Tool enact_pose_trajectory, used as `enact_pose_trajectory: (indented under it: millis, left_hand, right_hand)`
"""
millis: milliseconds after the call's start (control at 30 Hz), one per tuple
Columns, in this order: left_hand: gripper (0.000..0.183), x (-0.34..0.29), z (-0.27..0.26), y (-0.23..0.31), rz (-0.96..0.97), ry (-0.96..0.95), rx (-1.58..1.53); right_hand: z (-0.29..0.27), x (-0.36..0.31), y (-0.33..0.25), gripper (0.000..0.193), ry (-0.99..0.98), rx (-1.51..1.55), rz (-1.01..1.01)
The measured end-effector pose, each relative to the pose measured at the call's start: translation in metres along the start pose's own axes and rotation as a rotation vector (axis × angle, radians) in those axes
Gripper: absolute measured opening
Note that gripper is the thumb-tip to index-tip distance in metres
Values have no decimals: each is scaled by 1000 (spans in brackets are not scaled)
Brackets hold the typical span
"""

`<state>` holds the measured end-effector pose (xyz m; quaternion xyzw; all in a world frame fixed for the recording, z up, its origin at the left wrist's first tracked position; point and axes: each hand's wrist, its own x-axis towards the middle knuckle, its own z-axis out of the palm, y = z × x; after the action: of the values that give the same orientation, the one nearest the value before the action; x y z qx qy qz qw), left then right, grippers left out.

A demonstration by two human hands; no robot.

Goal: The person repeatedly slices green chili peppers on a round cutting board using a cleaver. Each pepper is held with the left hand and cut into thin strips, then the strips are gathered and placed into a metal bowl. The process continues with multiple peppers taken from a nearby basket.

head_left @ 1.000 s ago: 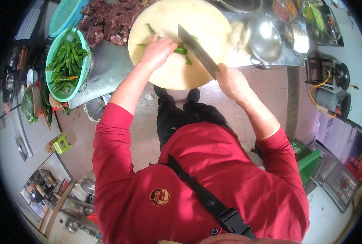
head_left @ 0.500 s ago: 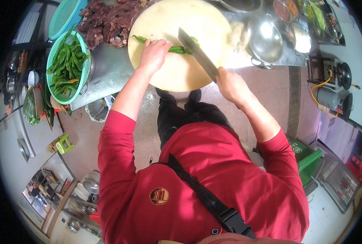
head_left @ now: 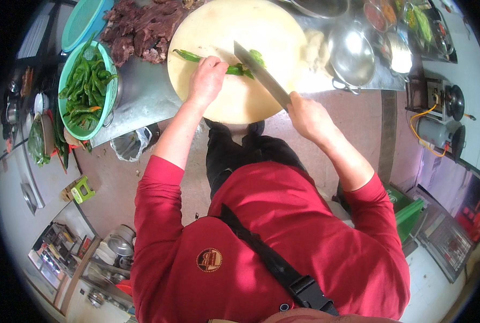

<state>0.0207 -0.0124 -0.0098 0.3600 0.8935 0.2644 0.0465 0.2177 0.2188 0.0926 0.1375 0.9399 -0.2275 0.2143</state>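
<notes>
My right hand point(head_left: 307, 114) is closed round the handle of a cleaver point(head_left: 264, 74), whose blade points up and to the left over the round cream cutting board point(head_left: 240, 24). Left of the blade, my left hand point(head_left: 206, 81) has its fingers curled down on long green chili peppers point(head_left: 233, 70) lying across the board. One tapered end point(head_left: 186, 55) sticks out to the left of the fingers. Beyond the blade, on its right side, lie green chili pieces point(head_left: 258, 57), partly hidden by the cleaver.
At the left stands a turquoise basket point(head_left: 63, 81) full of green chilies, with a blue basket point(head_left: 78, 27) behind it. Dark meat point(head_left: 137, 29) is heaped beside the board. A metal pan point(head_left: 353, 56) and seasoning bowls point(head_left: 377, 19) stand right. A lined bin point(head_left: 129, 144) is below the table.
My left hand has shifted slightly right along the chilies, closer to the blade. The cleaver has moved only a little, and its handle stays in my right hand.
</notes>
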Motion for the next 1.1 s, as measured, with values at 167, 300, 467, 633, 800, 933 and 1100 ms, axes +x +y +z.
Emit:
enact_pose_trajectory:
  millis: [167,300,467,633,800,933,1100]
  left_hand:
    - [16,2,9,-1,24,40,25]
    - [16,1,10,1,37,68,-15]
    - [17,3,15,-1,26,85,-36]
    - [15,5,23,-2,-72,23,35]
    - [13,1,27,6,-47,186,118]
    - [11,1,28,3,-48,202,94]
    - [7,1,29,-6,-19,190,99]
  right_hand:
    - [-7,5,4,19,-5,-28,-10]
    - [-16,9,5,18,-6,-71,-40]
    - [-32,10,2,15,64,-223,-166]
    - [-22,27,-10,15,59,-244,-235]
    - [-14,33,-15,13,84,-260,-240]
    - [-15,36,-18,11,86,-219,-270]
    - [-15,40,-24,12,73,-278,-225]
